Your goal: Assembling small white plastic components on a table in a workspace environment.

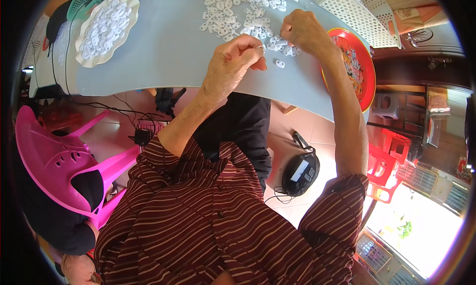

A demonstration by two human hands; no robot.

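Observation:
Above the grey-blue table (163, 47), my left hand (230, 62) pinches a small white plastic piece (262, 48) between thumb and forefinger. Only a bit of that piece shows past the fingertips. My right hand (303, 31) is curled closed beside the pile of small white plastic pieces (230, 15). Its fingertips are turned away, so I cannot see what they hold. These pieces are oval with holes in them. One loose piece (279, 63) lies between my hands, closer to the table's front edge.
Right of my right forearm is a red tray (368, 79) with small mixed bits. Behind it stands a white perforated basket (357, 15). A scalloped white plate (85, 62) heaped with white pieces sits left, beside a green basket (82, 2). A pink plastic chair (54, 153) stands lower left, near another person.

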